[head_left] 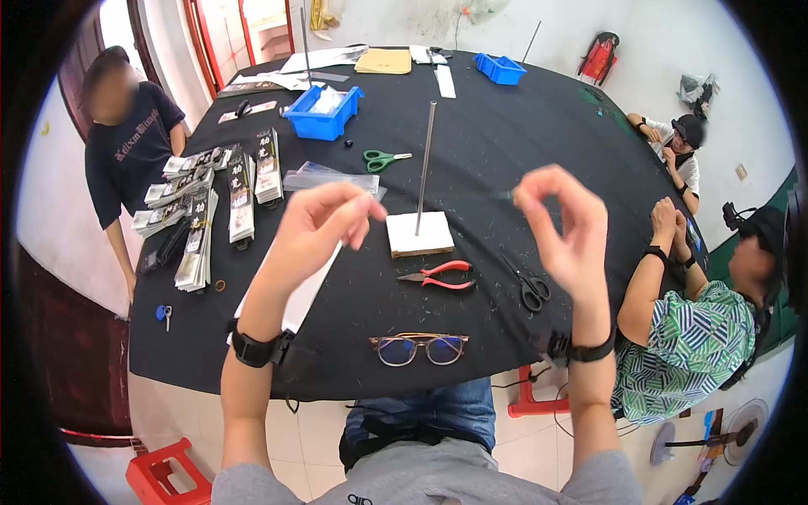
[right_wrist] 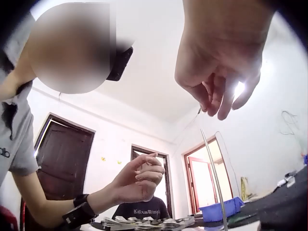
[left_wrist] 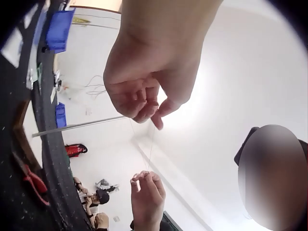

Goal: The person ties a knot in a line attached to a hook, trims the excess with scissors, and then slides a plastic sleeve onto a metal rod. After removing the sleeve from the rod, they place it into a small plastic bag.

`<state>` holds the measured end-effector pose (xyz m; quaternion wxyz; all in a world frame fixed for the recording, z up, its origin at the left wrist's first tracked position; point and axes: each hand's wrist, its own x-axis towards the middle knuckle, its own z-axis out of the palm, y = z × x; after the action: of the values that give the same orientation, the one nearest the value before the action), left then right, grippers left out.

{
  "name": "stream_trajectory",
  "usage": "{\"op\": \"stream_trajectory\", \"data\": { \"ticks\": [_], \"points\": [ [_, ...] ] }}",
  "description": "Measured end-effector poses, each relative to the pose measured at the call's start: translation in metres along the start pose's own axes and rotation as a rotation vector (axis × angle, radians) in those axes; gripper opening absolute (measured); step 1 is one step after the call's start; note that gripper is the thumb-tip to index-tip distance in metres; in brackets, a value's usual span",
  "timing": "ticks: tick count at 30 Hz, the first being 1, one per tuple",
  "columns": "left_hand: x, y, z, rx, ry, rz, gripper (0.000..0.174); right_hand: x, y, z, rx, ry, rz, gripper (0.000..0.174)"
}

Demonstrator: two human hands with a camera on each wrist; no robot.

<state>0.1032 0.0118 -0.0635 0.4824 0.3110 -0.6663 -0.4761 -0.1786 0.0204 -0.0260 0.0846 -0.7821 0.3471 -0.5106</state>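
Note:
Both hands are raised over the table, well apart, on either side of a thin upright metal rod (head_left: 427,160) in a white block base (head_left: 421,234). My left hand (head_left: 313,231) pinches a fine, nearly invisible thread (left_wrist: 151,148) between thumb and fingers. Strands of it run across to my right hand (head_left: 572,227), whose thumb and fingertips pinch the other end. Below them lie red-handled pliers (head_left: 448,275), black scissors (head_left: 532,290) and a pair of glasses (head_left: 418,348).
Green scissors (head_left: 385,160), clear plastic sleeves (head_left: 332,180) and a blue bin (head_left: 323,124) stand farther back. Bundled printed packets (head_left: 199,231) fill the left side, near keys (head_left: 167,316). A person stands at left; two people sit at right. Small green scraps dot the black cloth (head_left: 353,320).

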Motion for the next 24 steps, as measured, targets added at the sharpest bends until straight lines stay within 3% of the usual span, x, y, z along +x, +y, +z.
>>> {"op": "stream_trajectory", "data": {
  "ticks": [2,3,6,10,24],
  "points": [
    [0.011,0.006,-0.004,0.219,0.148,0.189,0.017,0.030,0.003,0.002,0.047,-0.021,-0.021,0.003],
    [0.016,0.019,-0.012,0.513,0.154,0.308,0.012,0.045,0.006,0.005,0.072,-0.028,-0.035,0.003],
    [0.026,0.030,-0.025,0.764,0.238,0.387,0.012,0.085,0.021,0.018,0.080,-0.097,-0.059,0.005],
    [0.028,0.017,-0.035,0.784,0.315,0.370,0.012,0.109,0.026,0.033,0.014,-0.196,-0.082,0.008],
    [0.032,-0.008,-0.048,0.721,0.205,0.214,0.012,0.119,0.028,0.041,-0.050,-0.332,-0.058,0.009]
  ]
}}
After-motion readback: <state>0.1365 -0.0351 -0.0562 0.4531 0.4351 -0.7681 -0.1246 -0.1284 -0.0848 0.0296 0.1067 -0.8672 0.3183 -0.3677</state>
